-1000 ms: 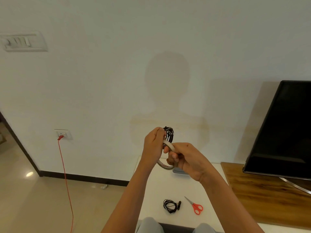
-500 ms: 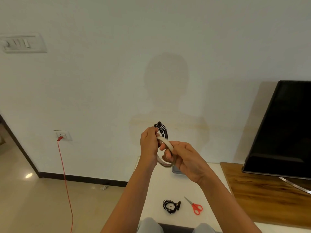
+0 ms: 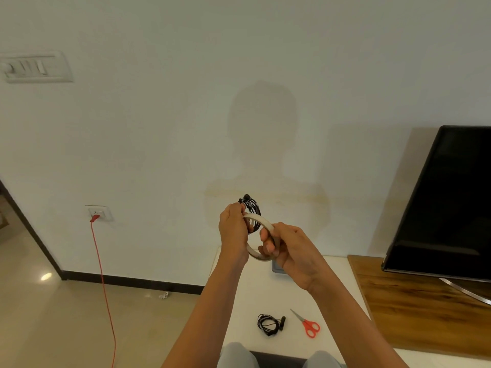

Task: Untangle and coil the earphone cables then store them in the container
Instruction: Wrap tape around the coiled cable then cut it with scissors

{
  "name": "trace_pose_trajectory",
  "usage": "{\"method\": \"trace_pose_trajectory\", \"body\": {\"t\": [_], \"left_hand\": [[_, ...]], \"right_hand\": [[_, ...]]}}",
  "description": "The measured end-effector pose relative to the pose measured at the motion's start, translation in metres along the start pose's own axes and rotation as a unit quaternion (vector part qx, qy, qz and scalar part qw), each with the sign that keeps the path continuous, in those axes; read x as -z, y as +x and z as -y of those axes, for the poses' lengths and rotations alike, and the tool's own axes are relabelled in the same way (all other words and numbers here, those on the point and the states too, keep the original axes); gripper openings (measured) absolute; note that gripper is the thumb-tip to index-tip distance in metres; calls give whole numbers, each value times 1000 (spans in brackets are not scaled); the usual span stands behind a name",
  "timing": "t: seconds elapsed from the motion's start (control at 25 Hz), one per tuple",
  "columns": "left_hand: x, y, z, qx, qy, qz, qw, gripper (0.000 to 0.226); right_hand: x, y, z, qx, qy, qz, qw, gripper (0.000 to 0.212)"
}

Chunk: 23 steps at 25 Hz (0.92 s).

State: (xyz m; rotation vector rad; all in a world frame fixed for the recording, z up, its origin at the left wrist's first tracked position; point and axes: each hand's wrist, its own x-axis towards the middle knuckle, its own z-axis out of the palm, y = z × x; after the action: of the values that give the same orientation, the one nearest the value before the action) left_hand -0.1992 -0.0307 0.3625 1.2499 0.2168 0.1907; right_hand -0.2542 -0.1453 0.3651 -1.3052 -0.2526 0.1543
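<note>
Left hand [image 3: 233, 229] pinches thin black coiled earphone cable [image 3: 252, 205] at its 1 o'clock, held up in the air. Flat beige tape ring [image 3: 261, 221] touches the coil, gripped by right hand [image 3: 292, 251]. Probably taping the coil: keep the springy loops pinched flat and pull the tape taut. On smooth white table [image 3: 239, 301] at 6 o'clock: second black cable coil [image 3: 268, 324], grey container edge [image 3: 276, 268] half hidden, red-handled metal scissors [image 3: 308, 326].
</note>
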Motion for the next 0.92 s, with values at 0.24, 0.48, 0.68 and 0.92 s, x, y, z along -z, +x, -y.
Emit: {"method": "trace_pose_trajectory", "body": {"t": [0.24, 0.48, 0.68, 0.92], "left_hand": [[2, 1, -2, 114, -96, 5, 989, 30], [6, 16, 15, 217, -199, 20, 955, 40], [7, 23, 29, 236, -208, 30, 949, 39], [6, 22, 25, 272, -250, 28, 929, 42]], "right_hand": [[-1, -6, 3, 39, -5, 38, 998, 39], [-1, -6, 2, 79, 16, 66, 995, 30], [2, -4, 2, 68, 1, 67, 995, 31], [0, -7, 2, 92, -17, 69, 993, 34]]}}
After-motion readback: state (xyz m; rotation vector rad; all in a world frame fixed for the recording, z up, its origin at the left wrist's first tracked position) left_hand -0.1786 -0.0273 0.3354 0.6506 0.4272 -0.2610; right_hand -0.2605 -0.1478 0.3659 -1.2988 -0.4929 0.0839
